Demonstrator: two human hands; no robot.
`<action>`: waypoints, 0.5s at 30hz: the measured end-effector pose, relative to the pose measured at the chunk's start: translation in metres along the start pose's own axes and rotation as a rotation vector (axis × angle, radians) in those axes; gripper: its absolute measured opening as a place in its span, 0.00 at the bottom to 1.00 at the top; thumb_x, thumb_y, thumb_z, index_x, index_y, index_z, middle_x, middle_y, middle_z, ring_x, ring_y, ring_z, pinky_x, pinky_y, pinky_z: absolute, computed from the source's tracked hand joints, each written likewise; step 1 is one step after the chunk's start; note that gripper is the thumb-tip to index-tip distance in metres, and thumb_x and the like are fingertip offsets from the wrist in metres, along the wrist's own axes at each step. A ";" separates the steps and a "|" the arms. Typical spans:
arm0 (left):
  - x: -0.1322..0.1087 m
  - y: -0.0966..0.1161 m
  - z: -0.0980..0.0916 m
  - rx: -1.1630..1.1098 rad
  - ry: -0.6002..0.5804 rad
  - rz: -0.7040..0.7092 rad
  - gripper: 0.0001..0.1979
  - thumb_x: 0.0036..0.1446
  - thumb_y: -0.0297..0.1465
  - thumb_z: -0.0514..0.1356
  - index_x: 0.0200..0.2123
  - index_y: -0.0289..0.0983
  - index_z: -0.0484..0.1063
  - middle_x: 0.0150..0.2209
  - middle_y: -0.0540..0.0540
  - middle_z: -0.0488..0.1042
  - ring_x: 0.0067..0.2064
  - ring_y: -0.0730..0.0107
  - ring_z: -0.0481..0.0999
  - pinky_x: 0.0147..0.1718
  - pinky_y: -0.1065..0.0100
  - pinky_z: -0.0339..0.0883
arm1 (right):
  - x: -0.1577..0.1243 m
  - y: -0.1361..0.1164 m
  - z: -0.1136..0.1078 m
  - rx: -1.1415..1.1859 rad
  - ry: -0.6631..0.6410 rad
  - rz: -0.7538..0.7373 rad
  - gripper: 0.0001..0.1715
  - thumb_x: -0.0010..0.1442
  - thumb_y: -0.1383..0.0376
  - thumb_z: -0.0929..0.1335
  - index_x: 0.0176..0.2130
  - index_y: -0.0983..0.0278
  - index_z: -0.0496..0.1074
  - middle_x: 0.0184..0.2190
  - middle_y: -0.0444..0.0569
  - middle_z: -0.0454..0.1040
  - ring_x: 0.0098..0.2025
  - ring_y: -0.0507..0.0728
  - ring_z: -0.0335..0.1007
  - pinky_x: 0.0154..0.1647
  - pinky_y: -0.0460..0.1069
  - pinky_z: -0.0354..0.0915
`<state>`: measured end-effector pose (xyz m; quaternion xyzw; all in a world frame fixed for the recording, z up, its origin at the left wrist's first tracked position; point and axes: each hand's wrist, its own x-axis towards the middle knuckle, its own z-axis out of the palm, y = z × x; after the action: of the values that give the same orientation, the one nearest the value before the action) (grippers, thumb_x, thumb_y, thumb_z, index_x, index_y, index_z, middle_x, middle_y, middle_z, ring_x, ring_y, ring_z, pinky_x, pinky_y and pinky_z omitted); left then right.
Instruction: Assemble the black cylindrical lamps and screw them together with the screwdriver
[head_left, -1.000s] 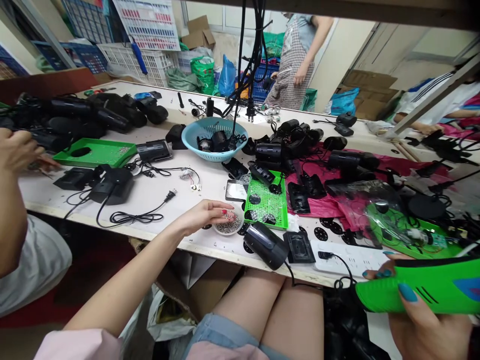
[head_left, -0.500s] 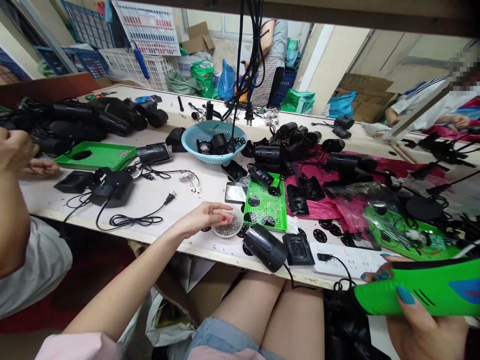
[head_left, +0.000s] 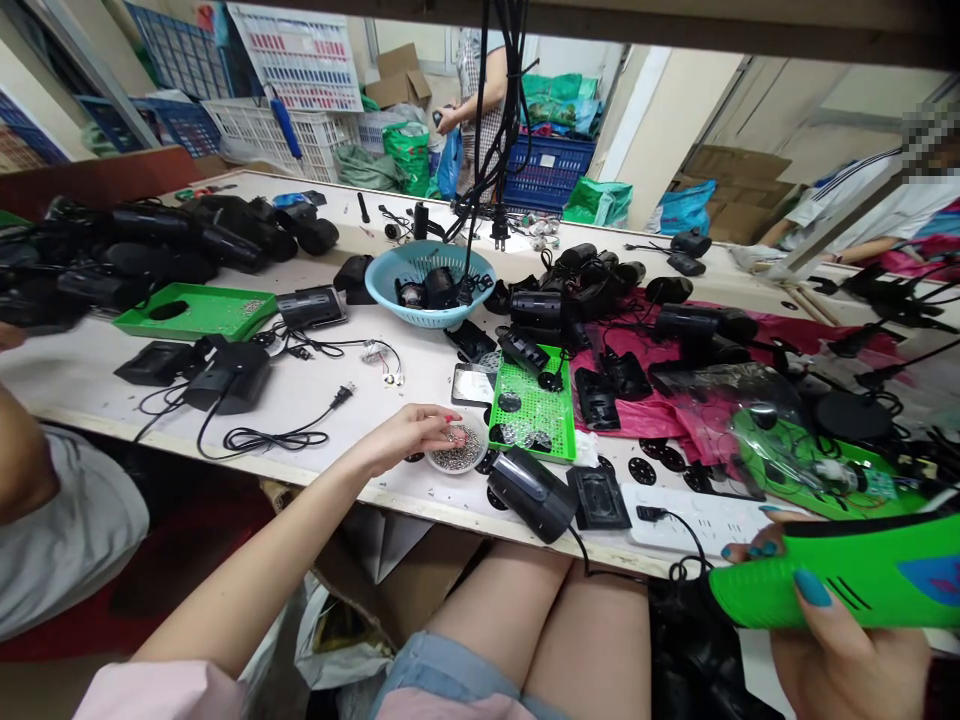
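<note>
My left hand [head_left: 409,437] reaches over a small white bowl [head_left: 480,460] of tiny metal screws [head_left: 452,458], its red-nailed fingers slightly apart with the tips at the screws. No held screw shows. At the lower right, my right hand [head_left: 840,625] is wrapped around a green power tool [head_left: 862,572] with vent slots, which runs out of the frame. A black hair dryer body [head_left: 532,492] lies at the table's front edge, right of the bowl. Beside it is a black rectangular part [head_left: 600,497].
A green perforated tray [head_left: 564,435] holds black discs and parts. A white power strip [head_left: 697,520] lies near the front edge. Behind stands a blue basket [head_left: 431,318], with black cords hanging above it. Co-workers are at the left, back and right.
My left fingers have shifted slightly over the screws, while my right hand stays put. The left co-worker's hands have drawn back, and the person at the back has moved left.
</note>
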<state>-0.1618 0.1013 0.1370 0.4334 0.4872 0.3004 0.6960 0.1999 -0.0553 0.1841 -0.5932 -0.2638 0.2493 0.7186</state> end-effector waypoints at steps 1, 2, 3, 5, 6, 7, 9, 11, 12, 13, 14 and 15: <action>-0.001 0.001 0.000 0.009 -0.012 0.001 0.21 0.51 0.34 0.71 0.46 0.30 0.75 0.42 0.34 0.83 0.48 0.58 0.83 0.51 0.63 0.75 | -0.001 0.000 0.000 0.009 -0.002 0.020 0.38 0.31 0.66 0.79 0.46 0.54 0.77 0.50 0.47 0.73 0.41 0.57 0.67 0.33 0.50 0.72; -0.002 0.002 0.000 0.022 -0.021 0.004 0.23 0.48 0.33 0.73 0.46 0.30 0.75 0.43 0.34 0.83 0.49 0.56 0.82 0.51 0.62 0.75 | -0.001 -0.001 0.001 0.012 -0.001 0.036 0.38 0.31 0.66 0.79 0.46 0.53 0.77 0.48 0.47 0.73 0.38 0.56 0.66 0.32 0.50 0.72; -0.002 0.002 0.001 0.037 -0.026 0.006 0.25 0.45 0.31 0.74 0.46 0.30 0.75 0.43 0.34 0.83 0.49 0.55 0.82 0.50 0.62 0.75 | -0.001 -0.001 0.001 0.011 0.002 0.041 0.38 0.31 0.66 0.79 0.46 0.52 0.77 0.47 0.46 0.72 0.37 0.55 0.65 0.31 0.50 0.72; -0.002 0.003 0.001 0.074 -0.018 0.016 0.25 0.45 0.32 0.73 0.46 0.31 0.74 0.41 0.35 0.84 0.48 0.55 0.82 0.49 0.61 0.75 | -0.002 -0.002 0.001 -0.006 -0.002 0.023 0.36 0.32 0.65 0.79 0.45 0.53 0.77 0.46 0.46 0.72 0.36 0.56 0.65 0.30 0.51 0.72; -0.002 0.003 0.001 0.097 -0.008 0.024 0.24 0.47 0.33 0.72 0.47 0.31 0.74 0.41 0.36 0.84 0.47 0.56 0.83 0.48 0.61 0.75 | -0.002 -0.002 0.002 -0.015 -0.005 0.007 0.36 0.32 0.65 0.79 0.44 0.53 0.77 0.47 0.47 0.72 0.36 0.56 0.66 0.31 0.52 0.72; -0.001 0.002 0.001 0.123 0.005 0.033 0.23 0.49 0.34 0.71 0.47 0.31 0.73 0.40 0.36 0.84 0.46 0.58 0.83 0.48 0.62 0.75 | -0.002 -0.003 0.002 -0.022 -0.007 -0.008 0.35 0.32 0.64 0.79 0.44 0.54 0.77 0.46 0.47 0.72 0.36 0.56 0.66 0.32 0.53 0.72; 0.001 0.001 0.002 0.190 0.036 0.056 0.22 0.53 0.35 0.68 0.49 0.32 0.72 0.37 0.38 0.84 0.40 0.60 0.84 0.44 0.62 0.77 | -0.002 -0.005 0.003 -0.030 -0.029 -0.025 0.35 0.32 0.62 0.79 0.44 0.55 0.77 0.41 0.47 0.72 0.35 0.57 0.66 0.32 0.55 0.72; 0.003 0.000 0.003 0.275 0.073 0.088 0.19 0.54 0.35 0.66 0.48 0.34 0.71 0.36 0.40 0.83 0.30 0.64 0.83 0.33 0.65 0.77 | 0.000 -0.009 0.004 -0.034 -0.053 -0.053 0.33 0.33 0.62 0.79 0.43 0.57 0.77 0.36 0.46 0.71 0.34 0.57 0.66 0.32 0.55 0.71; 0.004 -0.001 0.004 0.321 0.090 0.109 0.18 0.53 0.34 0.65 0.46 0.34 0.72 0.35 0.41 0.83 0.26 0.66 0.80 0.27 0.67 0.75 | 0.001 -0.012 0.005 -0.037 -0.058 -0.075 0.32 0.34 0.62 0.79 0.43 0.58 0.77 0.35 0.47 0.71 0.34 0.57 0.66 0.32 0.55 0.71; 0.004 -0.002 0.005 0.369 0.104 0.132 0.16 0.53 0.34 0.65 0.45 0.35 0.72 0.35 0.42 0.82 0.23 0.68 0.78 0.23 0.69 0.71 | 0.003 -0.015 0.006 -0.039 -0.060 -0.102 0.31 0.34 0.63 0.79 0.42 0.59 0.77 0.35 0.47 0.71 0.33 0.57 0.67 0.33 0.56 0.70; 0.005 -0.002 0.005 0.415 0.114 0.157 0.14 0.52 0.33 0.65 0.43 0.36 0.73 0.35 0.43 0.82 0.22 0.69 0.76 0.20 0.70 0.68 | 0.004 -0.018 0.008 -0.039 -0.060 -0.128 0.30 0.34 0.64 0.78 0.41 0.58 0.77 0.36 0.47 0.72 0.33 0.57 0.67 0.34 0.56 0.70; 0.006 -0.003 0.006 0.458 0.122 0.182 0.13 0.51 0.31 0.65 0.41 0.36 0.74 0.35 0.43 0.82 0.23 0.69 0.75 0.19 0.71 0.65 | 0.005 -0.020 0.009 -0.039 -0.064 -0.156 0.29 0.35 0.65 0.78 0.40 0.58 0.76 0.36 0.47 0.72 0.32 0.57 0.68 0.34 0.56 0.70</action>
<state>-0.1538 0.1030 0.1328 0.6030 0.5425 0.2694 0.5191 0.1983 -0.0489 0.2061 -0.5765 -0.3370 0.2062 0.7152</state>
